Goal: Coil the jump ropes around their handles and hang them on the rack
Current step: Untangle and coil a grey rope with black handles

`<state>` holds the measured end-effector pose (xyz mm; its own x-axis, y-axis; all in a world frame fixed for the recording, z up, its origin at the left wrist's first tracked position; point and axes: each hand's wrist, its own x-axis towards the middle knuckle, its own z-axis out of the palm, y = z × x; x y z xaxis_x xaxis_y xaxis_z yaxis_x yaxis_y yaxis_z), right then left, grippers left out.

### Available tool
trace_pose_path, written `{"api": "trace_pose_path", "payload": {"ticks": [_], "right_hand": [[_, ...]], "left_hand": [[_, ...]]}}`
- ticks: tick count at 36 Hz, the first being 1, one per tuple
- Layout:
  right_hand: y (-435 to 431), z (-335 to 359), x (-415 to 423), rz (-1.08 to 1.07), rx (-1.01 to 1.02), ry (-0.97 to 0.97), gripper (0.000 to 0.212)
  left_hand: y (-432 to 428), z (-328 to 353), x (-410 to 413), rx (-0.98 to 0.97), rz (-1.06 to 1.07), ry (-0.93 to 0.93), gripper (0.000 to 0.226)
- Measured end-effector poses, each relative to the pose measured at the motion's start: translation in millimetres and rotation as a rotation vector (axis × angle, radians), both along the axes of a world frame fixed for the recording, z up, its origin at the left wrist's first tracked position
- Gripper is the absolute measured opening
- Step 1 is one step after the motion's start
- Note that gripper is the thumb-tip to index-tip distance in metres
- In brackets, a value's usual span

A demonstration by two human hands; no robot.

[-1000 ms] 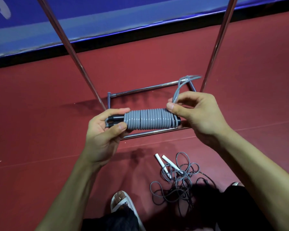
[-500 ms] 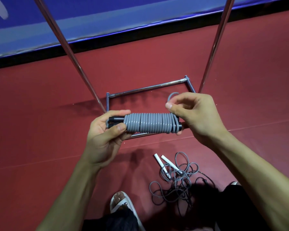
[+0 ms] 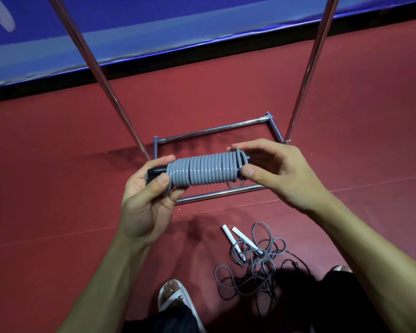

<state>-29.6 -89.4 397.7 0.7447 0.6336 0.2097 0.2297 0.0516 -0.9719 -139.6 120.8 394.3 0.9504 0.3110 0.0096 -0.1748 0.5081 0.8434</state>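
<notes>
- Head view: my left hand point(image 3: 149, 203) comes up from the lower left with the palm turned toward me. Its fingers are curled round the black handles point(image 3: 156, 170) at the left end of the bundle, and the thumb lies across the first wraps.
- My right hand point(image 3: 279, 174) reaches in from the lower right, forearm slanting up and wrist level with the bundle. The thumb presses on the near side of the last wraps while the other fingers arch over the top of that end, so the end of the coil is pinched between them.
- The grey jump rope point(image 3: 202, 173) is wound in tight, even turns round its handles. I hold it level in the air between both hands, above the floor point(image 3: 58, 212). A small loose loop of cord hangs under its right end.
- Below and behind the bundle I see the rack point(image 3: 214, 194): a rectangular chrome base lying on the red floor, with two shiny uprights rising out of the top of the picture.
- A second jump rope point(image 3: 250, 267) lies in a loose tangle on the floor near my right forearm, its two white handles point(image 3: 228, 236) side by side at the upper left of the heap.
- A foot in a white sandal point(image 3: 175, 299) shows at the bottom edge, and a blue mat point(image 3: 154, 25) runs along the far side of the floor.
</notes>
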Motion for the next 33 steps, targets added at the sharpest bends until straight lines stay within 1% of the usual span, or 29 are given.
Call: {"api": "trace_pose_path", "payload": {"ticks": [2,4,10,12,15,18,22,26,31,33], "right_hand": [[2.7,-1.0,-2.1,-0.027,0.022,-0.031,0.029],[3.8,-2.3,-1.6,-0.060,0.015,-0.063,0.031],[4.6,-4.8,-2.5,-0.200,-0.103,-0.221,0.038],[5.6,-4.9,-3.8,-0.200,-0.098,-0.207,0.037],[4.9,-3.0,-5.2,-0.143,-0.086,-0.138,0.034],[2.4,0.8,-4.4,-0.091,-0.114,-0.149,0.032],[-0.2,1.3,-2.8,-0.014,-0.087,-0.073,0.031],[2.0,-1.5,-6.2,-0.065,-0.071,-0.091,0.029],[6.8,-6.3,-8.4,-0.146,-0.090,-0.141,0.039],[7.3,-6.9,-9.6,-0.156,-0.090,-0.143,0.039]], "left_hand": [[-0.3,0.5,0.3,-0.003,-0.001,-0.008,0.048],[-0.1,0.6,0.6,-0.001,0.000,-0.013,0.047],[1.2,0.1,0.5,0.007,0.002,-0.008,0.048],[2.0,0.0,0.3,0.007,-0.001,-0.005,0.048],[2.8,0.0,-1.0,-0.002,-0.008,0.000,0.048],[1.8,0.0,-2.1,-0.005,-0.013,0.003,0.047],[-1.3,0.3,-1.7,-0.005,-0.017,-0.002,0.046],[-1.9,0.1,-1.4,-0.017,-0.014,-0.002,0.046],[-2.2,-1.2,-0.5,-0.020,-0.002,0.009,0.048],[-2.1,-1.6,-0.3,-0.026,0.004,0.010,0.048]]}}
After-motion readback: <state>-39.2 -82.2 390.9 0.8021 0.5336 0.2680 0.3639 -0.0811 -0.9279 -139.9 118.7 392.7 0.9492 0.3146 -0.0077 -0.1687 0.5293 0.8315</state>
